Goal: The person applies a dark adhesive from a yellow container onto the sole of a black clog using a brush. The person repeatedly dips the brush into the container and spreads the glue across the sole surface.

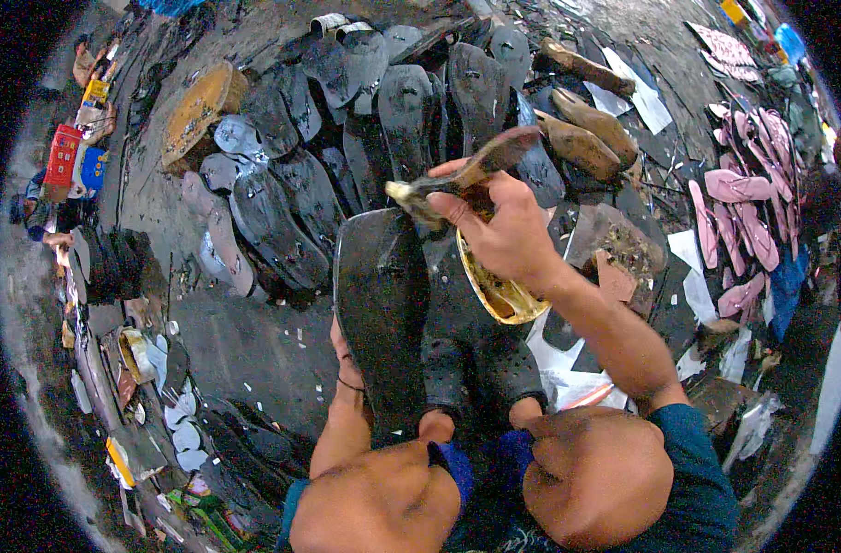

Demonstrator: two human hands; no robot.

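We see plain black on the long sole in the middle, and pale yellow on the rim of the pot to its right. The tool shows us dull reddish brown, with a creamy yellow tip. Farther off, we find black and grey soles. At right we have pink slippers; beyond them, speckled pink-and-white pieces. At left, we notice a red box and a blue one.

Head view: I look through the left fisheye of a side-by-side pair, set above the wearer's knees, facing steeply down and forward, right hand near, floor curving toward the rim.
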